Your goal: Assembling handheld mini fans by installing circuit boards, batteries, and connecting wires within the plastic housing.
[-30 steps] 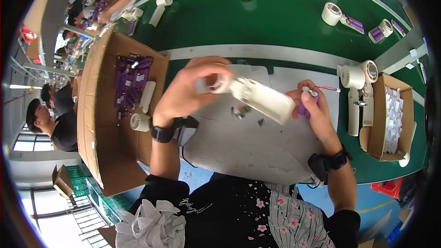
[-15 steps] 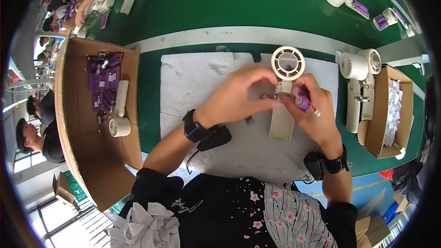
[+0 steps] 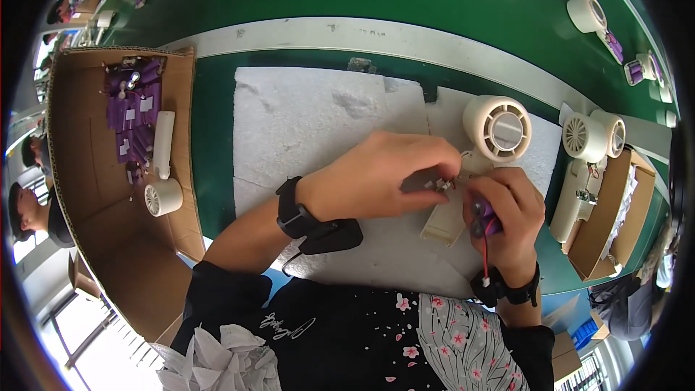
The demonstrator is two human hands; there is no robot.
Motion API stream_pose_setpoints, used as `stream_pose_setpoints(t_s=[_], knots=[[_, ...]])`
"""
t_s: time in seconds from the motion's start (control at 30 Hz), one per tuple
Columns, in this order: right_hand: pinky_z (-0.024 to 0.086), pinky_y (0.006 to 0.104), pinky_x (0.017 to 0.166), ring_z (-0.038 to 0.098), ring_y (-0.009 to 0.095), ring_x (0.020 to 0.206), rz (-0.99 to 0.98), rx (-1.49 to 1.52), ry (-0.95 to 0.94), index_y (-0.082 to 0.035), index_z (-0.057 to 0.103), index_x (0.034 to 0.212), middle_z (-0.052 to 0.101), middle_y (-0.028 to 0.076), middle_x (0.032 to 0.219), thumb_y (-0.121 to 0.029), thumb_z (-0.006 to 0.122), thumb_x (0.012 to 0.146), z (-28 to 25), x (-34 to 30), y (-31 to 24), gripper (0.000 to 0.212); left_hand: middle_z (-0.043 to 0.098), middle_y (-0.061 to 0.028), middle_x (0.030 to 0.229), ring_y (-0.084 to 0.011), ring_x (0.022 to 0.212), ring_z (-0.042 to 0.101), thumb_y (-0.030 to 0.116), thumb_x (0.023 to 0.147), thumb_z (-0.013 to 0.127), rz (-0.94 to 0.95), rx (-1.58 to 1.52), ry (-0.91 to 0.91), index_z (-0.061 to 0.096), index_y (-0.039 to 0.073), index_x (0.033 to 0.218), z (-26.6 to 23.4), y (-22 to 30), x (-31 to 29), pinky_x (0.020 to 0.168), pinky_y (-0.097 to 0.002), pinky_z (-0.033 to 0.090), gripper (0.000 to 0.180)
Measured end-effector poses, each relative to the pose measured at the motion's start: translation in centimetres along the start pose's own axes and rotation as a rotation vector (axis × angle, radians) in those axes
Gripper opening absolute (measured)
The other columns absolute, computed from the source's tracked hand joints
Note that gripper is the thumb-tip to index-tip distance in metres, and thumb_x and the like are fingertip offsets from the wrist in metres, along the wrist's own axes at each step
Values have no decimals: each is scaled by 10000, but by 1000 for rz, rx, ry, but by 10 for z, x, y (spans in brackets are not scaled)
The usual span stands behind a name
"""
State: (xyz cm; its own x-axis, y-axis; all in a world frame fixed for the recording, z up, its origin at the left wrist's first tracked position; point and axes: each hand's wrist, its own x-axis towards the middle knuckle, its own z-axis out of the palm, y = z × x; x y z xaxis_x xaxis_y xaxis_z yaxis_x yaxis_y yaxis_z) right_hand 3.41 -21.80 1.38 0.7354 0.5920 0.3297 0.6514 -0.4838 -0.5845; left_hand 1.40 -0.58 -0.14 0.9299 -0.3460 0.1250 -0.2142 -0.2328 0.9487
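Observation:
A cream handheld fan (image 3: 478,117) lies on the white foam sheet in front of me, its round head turned to the far right. Its handle (image 3: 443,226) slants toward me under my hands. My left hand (image 3: 380,174) is at the fan's neck, thumb and fingers curled round small wires with white connectors (image 3: 440,185). In my right hand (image 3: 515,210) is a purple battery pack (image 3: 486,219), gripped beside the handle. From it a red and black lead with a white plug hangs toward me. My fingertips partly cover the neck.
The foam sheet (image 3: 304,116) lies on a green bench. To the left, a cardboard box (image 3: 79,195) holds purple battery packs and fan parts. At right, more fans (image 3: 583,137) lie beside a smaller carton (image 3: 597,246). Further fans (image 3: 588,13) lie beyond the pale rail (image 3: 289,35).
The fan's head has tilted and swung to the right, nearer me. Both hands have shifted slightly toward me, and the battery's lead now hangs down. The view has also turned a little.

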Motion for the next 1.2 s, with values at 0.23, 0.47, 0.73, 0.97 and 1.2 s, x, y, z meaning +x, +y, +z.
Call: stream_pose_setpoints(t_s=[0.23,0.47,0.73,0.97,1.2], knots=[[446,309,552,575,270,622,-78,100,-33,-33,599,853,645,123,838,26,731,612,2,-1,-3,281,656,-48,871,-247,726,656,76,684,805,116,32,-7,634,98,927,-2,-3,-4,628,-314,538,298],[440,323,559,578,276,628,-31,66,-49,-25,580,842,651,130,837,41,709,617,-1,-4,-8,268,634,-58,840,-273,720,649,99,713,783,135,-41,-36,638,92,931,8,-3,-3,611,-337,530,262],[429,330,553,566,278,619,-57,49,-66,-20,552,830,633,125,786,56,658,602,6,-4,-8,263,616,-71,869,-281,733,641,78,746,751,97,-85,-80,628,78,958,5,-4,-7,635,-343,528,245],[434,357,540,560,273,626,-19,105,-61,-43,572,803,629,93,795,-27,684,554,4,-5,-8,273,612,-78,889,-293,821,634,21,737,704,80,-85,-101,622,80,969,7,0,-6,682,-362,524,253],[420,326,540,543,261,586,-28,145,-71,-46,542,784,606,85,705,31,665,579,6,-4,-3,251,623,-69,926,-281,864,621,-17,675,701,142,-20,-85,642,83,940,7,-4,-4,706,-352,519,289]])
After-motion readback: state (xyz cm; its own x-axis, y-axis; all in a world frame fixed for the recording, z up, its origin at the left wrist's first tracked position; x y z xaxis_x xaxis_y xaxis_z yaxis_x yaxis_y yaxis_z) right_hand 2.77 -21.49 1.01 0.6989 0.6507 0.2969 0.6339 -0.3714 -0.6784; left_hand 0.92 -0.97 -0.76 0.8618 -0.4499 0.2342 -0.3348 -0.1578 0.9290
